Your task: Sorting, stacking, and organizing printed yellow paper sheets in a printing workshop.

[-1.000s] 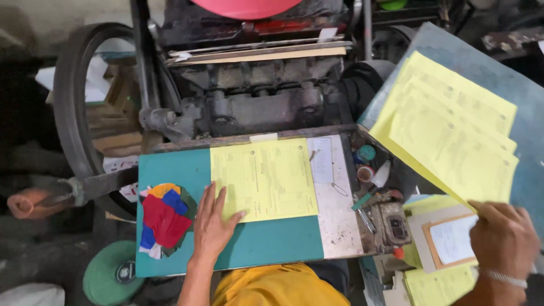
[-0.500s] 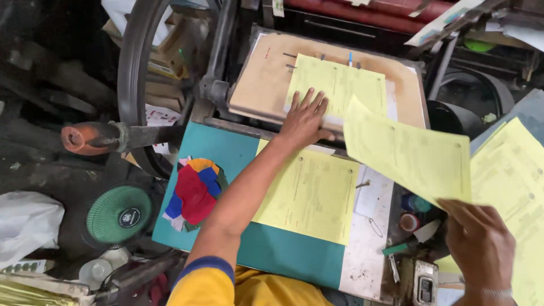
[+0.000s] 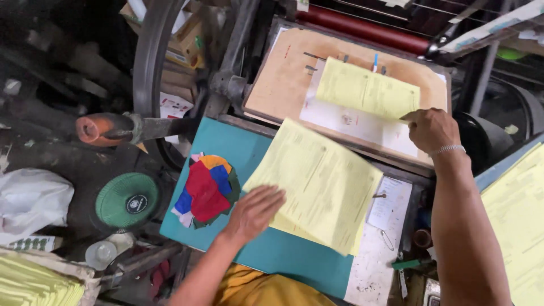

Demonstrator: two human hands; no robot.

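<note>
a bundle of red, blue and orange cloth scraps [image 3: 207,190] lies on the teal board's left part. left of it sit a green round disc [image 3: 126,200], an orange-tipped lever handle [image 3: 105,128] and a white plastic bag [image 3: 31,201]. a red roller [image 3: 362,31] runs along the far side.

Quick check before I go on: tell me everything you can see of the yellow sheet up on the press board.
The yellow sheet is thin paper, pale yellow with faint printed lines, too blurred to make out. It lies flat and slightly tilted on the tan board, overlapping white paper beneath it. Small metal guides sit along its top edge. The right hand pinches its lower right corner; nothing else touches it.
</note>
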